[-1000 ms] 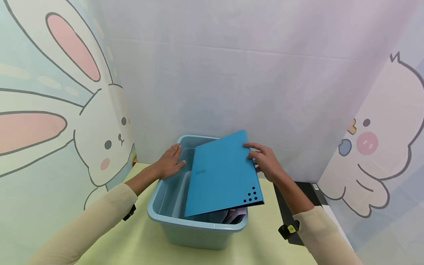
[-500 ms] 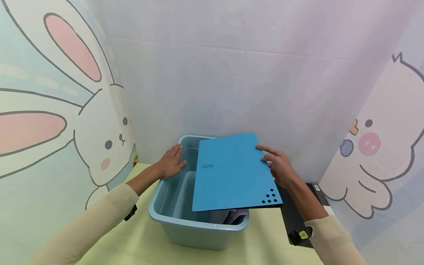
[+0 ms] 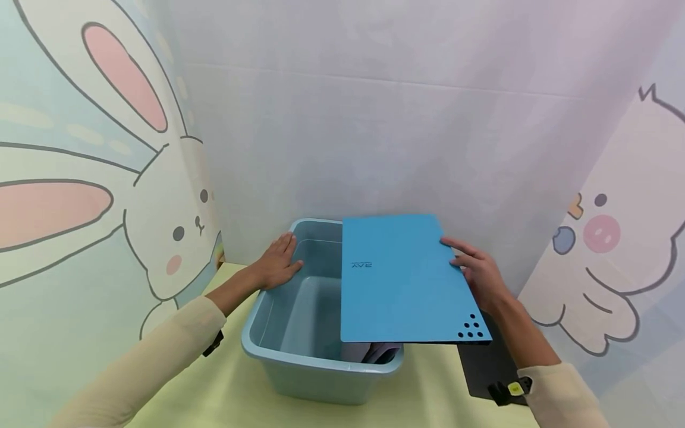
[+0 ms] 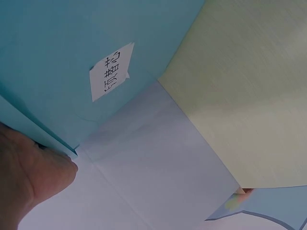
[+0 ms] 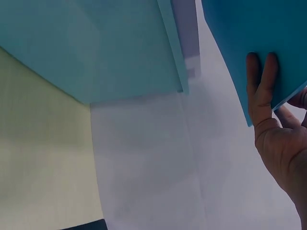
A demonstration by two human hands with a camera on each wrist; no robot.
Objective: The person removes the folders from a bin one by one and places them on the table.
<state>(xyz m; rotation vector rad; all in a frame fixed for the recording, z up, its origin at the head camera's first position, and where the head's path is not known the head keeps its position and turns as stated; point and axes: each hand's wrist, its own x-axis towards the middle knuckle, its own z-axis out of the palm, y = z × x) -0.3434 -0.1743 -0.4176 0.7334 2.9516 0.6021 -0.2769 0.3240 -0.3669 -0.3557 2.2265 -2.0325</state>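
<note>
My right hand (image 3: 478, 276) grips a blue folder (image 3: 401, 285) by its right edge. In the right wrist view, two fingers lie flat under the folder (image 5: 268, 28) and the others go over its top. The folder overlaps the right half of a light blue plastic tub (image 3: 321, 368) in the head view. My left hand (image 3: 277, 261) rests with straight fingers on the tub's left rim. A purplish crumpled item (image 3: 371, 352) shows inside the tub, partly hidden beneath the folder. A white label (image 4: 111, 72) with handwritten characters is on the tub's outer side.
A flat black item (image 3: 484, 371) lies on the table at the right, partly under the right forearm. The tub stands on a yellow-green tabletop (image 3: 192, 398) close to a pale cloth wall (image 3: 374, 131). Cartoon-printed walls rise at left and right.
My right hand has moved right, taking the folder with it and turning it straighter. More of the tub's inside now shows. The left hand keeps its place on the rim.
</note>
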